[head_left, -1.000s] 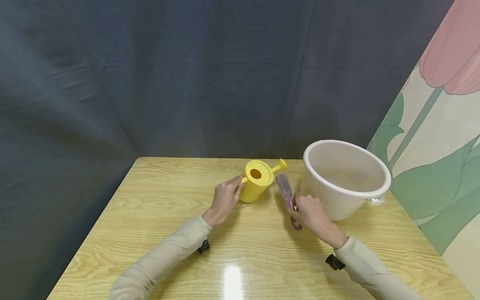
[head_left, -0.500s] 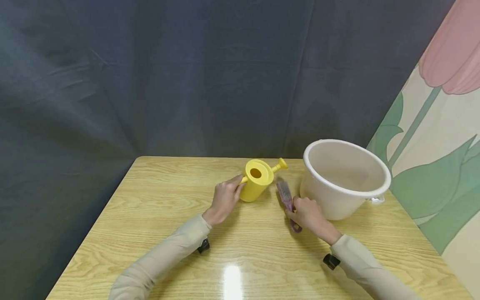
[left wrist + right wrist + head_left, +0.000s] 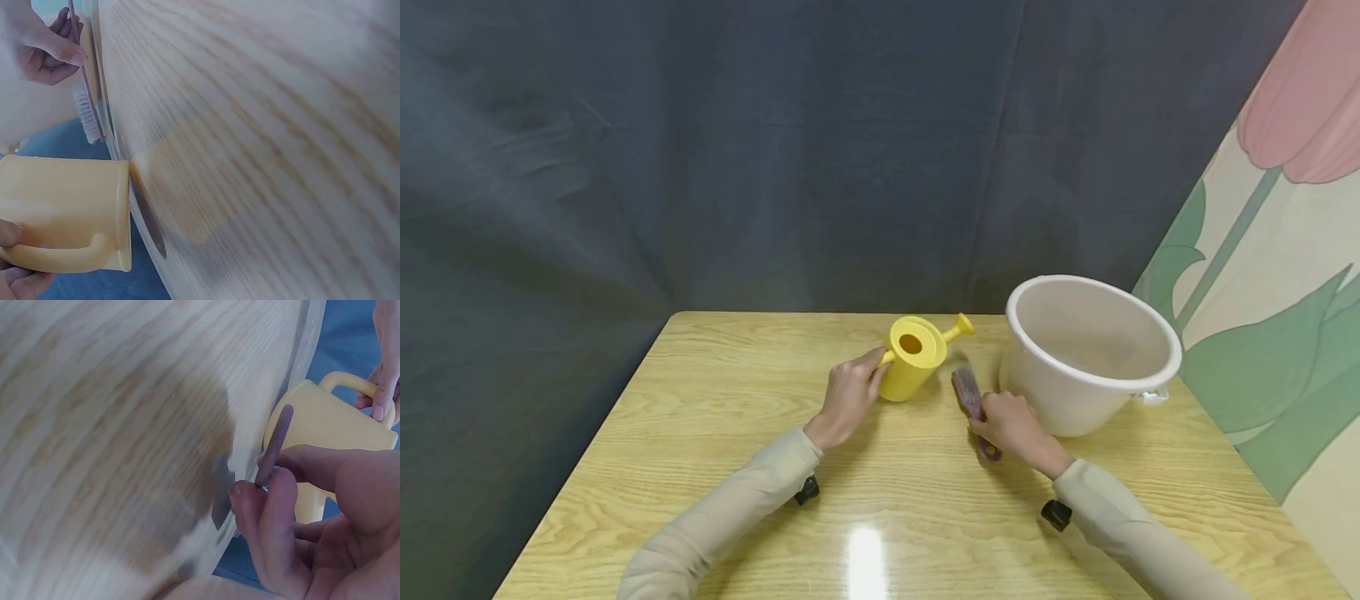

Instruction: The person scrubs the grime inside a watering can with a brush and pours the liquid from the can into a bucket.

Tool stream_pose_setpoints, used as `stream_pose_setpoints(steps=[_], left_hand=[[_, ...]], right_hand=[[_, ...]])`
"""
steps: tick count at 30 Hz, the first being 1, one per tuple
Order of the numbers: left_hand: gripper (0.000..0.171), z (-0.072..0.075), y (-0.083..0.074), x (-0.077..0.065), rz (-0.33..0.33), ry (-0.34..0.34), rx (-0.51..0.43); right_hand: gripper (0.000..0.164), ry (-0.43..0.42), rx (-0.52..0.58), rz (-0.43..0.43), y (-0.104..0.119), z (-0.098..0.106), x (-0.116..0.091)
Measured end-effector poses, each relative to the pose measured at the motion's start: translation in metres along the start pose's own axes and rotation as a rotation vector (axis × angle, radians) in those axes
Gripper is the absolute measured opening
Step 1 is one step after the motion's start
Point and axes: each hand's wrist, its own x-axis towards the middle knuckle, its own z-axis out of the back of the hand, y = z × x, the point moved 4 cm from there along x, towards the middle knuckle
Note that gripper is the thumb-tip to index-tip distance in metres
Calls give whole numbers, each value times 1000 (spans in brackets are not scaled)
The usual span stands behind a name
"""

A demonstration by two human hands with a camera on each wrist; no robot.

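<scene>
A yellow watering can [image 3: 901, 382] is near the middle back of the table, its spout pointing right. My left hand [image 3: 848, 398] grips the can's handle [image 3: 56, 257], fingers curled round it. To the right, my right hand [image 3: 1017, 423] pinches a purple brush [image 3: 967, 392] by its handle between thumb and fingers. The pale bristles [image 3: 86, 115] face up, away from the tabletop, and the handle ends in a ring near me. In the right wrist view the handle's end [image 3: 275, 444] shows above the fingertips, while the bristles are hidden.
A large white bucket [image 3: 1060, 404] stands just right of the right hand, its opening upward. The wooden table [image 3: 737, 367] ends at the back against a dark curtain [image 3: 835, 167]. A wall with a painted tulip [image 3: 1292, 125] lies at the right.
My right hand has shifted slightly left with the brush, and the bristle end has come a little nearer to me. The left hand and watering can have barely moved.
</scene>
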Motion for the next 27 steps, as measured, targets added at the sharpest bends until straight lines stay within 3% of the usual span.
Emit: stream_pose_setpoints(steps=[27], left_hand=[[10,1,-1,-1,2,-18,0]], right_hand=[[30,19,-61,18,-4,-13,1]])
